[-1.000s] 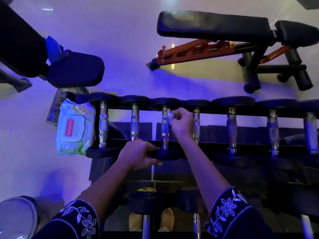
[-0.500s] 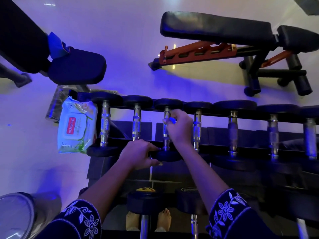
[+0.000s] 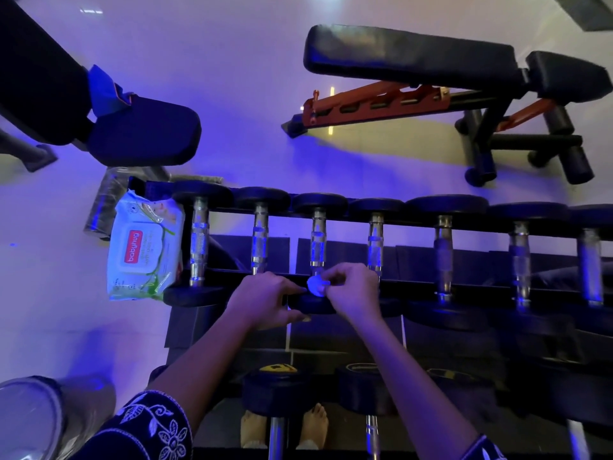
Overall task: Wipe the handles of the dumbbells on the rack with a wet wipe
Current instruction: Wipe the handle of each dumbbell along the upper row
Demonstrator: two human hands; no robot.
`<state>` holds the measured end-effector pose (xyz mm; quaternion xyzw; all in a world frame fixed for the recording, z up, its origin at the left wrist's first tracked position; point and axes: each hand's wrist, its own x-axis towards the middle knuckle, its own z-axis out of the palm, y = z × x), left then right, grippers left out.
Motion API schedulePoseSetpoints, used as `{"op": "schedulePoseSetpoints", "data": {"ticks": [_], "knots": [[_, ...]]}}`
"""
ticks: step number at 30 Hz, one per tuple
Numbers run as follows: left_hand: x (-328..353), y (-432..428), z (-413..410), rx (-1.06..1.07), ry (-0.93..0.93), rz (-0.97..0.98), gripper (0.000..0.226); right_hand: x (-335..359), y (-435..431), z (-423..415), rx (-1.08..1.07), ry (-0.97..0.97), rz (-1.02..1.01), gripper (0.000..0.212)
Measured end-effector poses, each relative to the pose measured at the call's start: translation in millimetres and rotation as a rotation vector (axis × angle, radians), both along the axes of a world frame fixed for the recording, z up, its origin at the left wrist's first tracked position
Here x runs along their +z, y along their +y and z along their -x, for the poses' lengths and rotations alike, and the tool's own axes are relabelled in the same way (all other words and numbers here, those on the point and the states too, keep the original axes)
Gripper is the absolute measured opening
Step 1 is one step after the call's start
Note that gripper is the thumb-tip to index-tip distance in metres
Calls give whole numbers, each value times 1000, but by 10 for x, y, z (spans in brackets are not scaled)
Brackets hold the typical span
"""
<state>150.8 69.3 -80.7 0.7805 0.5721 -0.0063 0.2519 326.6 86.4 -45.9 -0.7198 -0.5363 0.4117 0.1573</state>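
Note:
Several dumbbells with chrome handles lie side by side on the top tier of a black rack (image 3: 414, 224). My right hand (image 3: 353, 290) pinches a small wadded wet wipe (image 3: 315, 286) at the near end of the third dumbbell's handle (image 3: 317, 242), just above its near head. My left hand (image 3: 265, 298) rests on the near head of the second dumbbell (image 3: 259, 239), with its fingers curled over the head and reaching toward the wipe.
A pack of wet wipes (image 3: 144, 249) lies at the rack's left end. More dumbbells (image 3: 277, 393) sit on the lower tier above my bare feet. A black and orange bench (image 3: 431, 81) stands beyond the rack, another padded bench (image 3: 132, 131) at far left.
My right hand has slid with the wipe from the far end of the third handle down to its near end. The left hand has stayed on the second dumbbell's near head.

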Motion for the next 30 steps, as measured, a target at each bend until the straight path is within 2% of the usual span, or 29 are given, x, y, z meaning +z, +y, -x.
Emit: {"op": "schedulePoseSetpoints", "data": {"ticks": [2,5,7,10,13,15,17,21,24,30], "knots": [[-11,-4,4,-2,7,6,61,15,15,53,25,-41,-155,16],[-20,12,3,-2,21,20,62,31,213,192,134,-120,-513,18],[-12,14,5,2,19,28,61,4,414,277,233,-140,-610,24],[-9,4,9,10,31,50,61,-69,562,318,387,-259,-526,27],[-5,3,3,9,31,47,52,-89,303,370,584,-507,-415,18],[-16,15,0,8,46,39,44,-70,70,401,690,-565,-345,20],[-38,21,1,-1,59,34,43,-46,-7,384,722,-549,-350,20],[-61,11,12,-14,34,16,49,-56,386,362,748,-514,-345,10],[-21,6,7,-13,6,19,58,-89,594,345,691,-481,-391,8],[-18,4,20,-37,16,46,59,-129,366,188,799,-356,-439,9]]}}
